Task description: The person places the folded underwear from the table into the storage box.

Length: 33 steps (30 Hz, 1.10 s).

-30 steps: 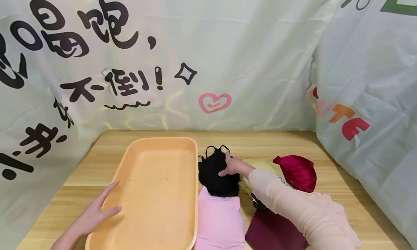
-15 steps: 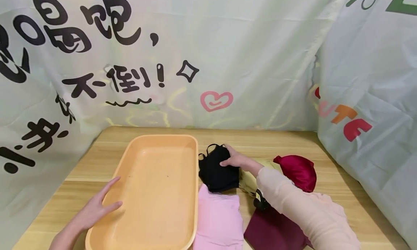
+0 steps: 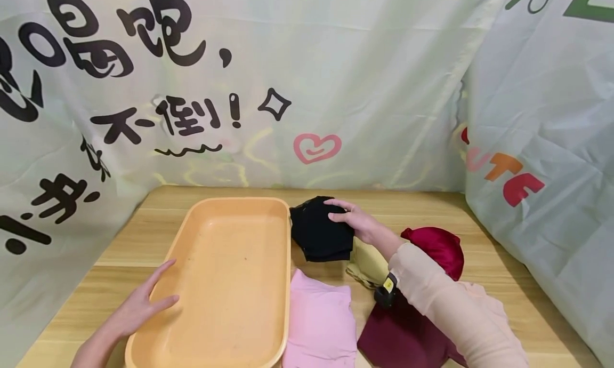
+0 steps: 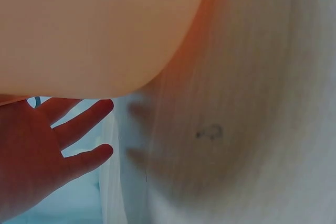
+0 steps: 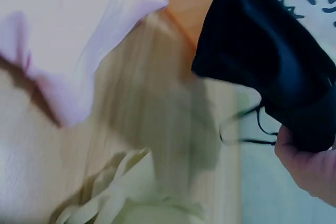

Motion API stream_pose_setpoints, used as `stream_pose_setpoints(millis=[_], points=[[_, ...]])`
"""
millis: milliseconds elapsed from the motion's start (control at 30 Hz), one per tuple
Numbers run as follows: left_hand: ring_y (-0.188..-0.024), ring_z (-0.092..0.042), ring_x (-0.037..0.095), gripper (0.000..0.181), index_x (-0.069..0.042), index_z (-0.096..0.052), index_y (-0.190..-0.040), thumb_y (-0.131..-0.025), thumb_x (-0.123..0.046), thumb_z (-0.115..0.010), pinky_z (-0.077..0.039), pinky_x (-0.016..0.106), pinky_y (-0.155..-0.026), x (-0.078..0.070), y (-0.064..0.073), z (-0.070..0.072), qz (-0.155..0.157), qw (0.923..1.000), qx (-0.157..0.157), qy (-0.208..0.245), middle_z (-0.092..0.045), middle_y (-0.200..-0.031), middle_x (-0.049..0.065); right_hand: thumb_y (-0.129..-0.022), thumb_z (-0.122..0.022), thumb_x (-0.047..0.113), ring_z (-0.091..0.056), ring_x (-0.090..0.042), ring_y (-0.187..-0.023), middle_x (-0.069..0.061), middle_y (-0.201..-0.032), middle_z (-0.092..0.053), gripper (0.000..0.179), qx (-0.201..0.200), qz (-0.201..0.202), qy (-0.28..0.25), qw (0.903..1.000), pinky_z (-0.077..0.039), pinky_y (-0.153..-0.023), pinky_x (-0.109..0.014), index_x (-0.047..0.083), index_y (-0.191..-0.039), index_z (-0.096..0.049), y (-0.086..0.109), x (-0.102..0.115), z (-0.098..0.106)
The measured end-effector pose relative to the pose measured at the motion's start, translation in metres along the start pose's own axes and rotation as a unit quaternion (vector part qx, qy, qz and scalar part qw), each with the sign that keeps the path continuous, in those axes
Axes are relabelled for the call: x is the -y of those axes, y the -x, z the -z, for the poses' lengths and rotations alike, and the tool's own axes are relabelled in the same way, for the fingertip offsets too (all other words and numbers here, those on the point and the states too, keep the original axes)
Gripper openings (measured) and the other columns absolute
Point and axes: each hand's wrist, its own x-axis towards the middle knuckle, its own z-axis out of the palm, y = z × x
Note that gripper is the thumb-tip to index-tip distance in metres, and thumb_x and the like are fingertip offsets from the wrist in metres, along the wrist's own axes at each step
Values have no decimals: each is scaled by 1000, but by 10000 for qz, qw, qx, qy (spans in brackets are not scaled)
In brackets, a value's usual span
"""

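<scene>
At the left, the left hand (image 3: pixel 131 309) is at the left rim of the orange tray (image 3: pixel 227 282). Its fingers are spread and almost straight, the thumb is over the rim, and it does not grip around anything; how firmly it touches the tray, I cannot tell. The tray lies on the wooden table (image 3: pixel 494 240). Just beside its right wall, near the front, lies the pink garment (image 3: pixel 321 322), flat and folded. Behind the pink one, at the far right corner of the tray, the black garment (image 3: pixel 318 232) is above the table, and its shadow falls on the wood. The right hand (image 3: pixel 360 221) holds it by the right edge, pinched between thumb and fingers; its thin straps hang in the right wrist view. Farther right, partly under the sleeve (image 3: pixel 446 301), lie the yellow garment (image 3: pixel 366 261), a small black object (image 3: pixel 385 292) with a yellow label, the burgundy garment (image 3: pixel 403 336) and the shiny red garment (image 3: pixel 443 248).
</scene>
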Motion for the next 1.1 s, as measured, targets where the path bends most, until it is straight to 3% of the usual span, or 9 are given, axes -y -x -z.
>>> stream_pose_setpoints(millis=[100,233,367,600,1100], points=[[-121,-20,60,74,-6,-20,-144,-85,-16,-62,-24,72,-83,0,0,0,30,10000,18,-17,-22,-140,35,-91,-53,9,-61,-12,-75,-1,-91,-61,22,-71,138,-449,9989,-51,-68,-29,17,-111,-58,2,5,-2],[-122,-18,60,74,-5,-20,-144,-84,-15,-62,-22,73,-84,0,-1,0,18,9999,38,112,-20,-141,35,-90,-54,6,-61,-11,-71,3,-82,-60,17,-183,262,-898,9954,-51,-65,-26,22,-94,-59,5,10,-7],[-122,-17,60,74,-4,-20,-144,-84,-14,-63,-20,74,-84,-1,-1,-1,-32,9998,27,173,-19,-141,35,-89,-54,5,-61,-11,-72,2,-85,-60,21,-295,353,-1174,9920,-51,-65,-25,17,-106,-57,6,14,-13],[-123,-17,59,74,-4,-20,-143,-84,-14,-63,-20,74,-84,-2,-1,-1,-29,9998,10,182,-20,-141,35,-89,-54,4,-63,-11,-74,2,-91,-61,43,-302,497,-1383,9887,-51,-67,-25,7,-130,-46,6,19,-28],[-122,-21,59,73,-6,-21,-144,-84,-14,-63,-23,72,-83,1,-1,-2,-65,10000,-38,3,-23,-141,34,-89,-50,-1,-60,-10,-84,-8,-119,-52,49,186,696,-1329,9885,-49,-76,-24,7,-137,-40,-11,10,-63]])
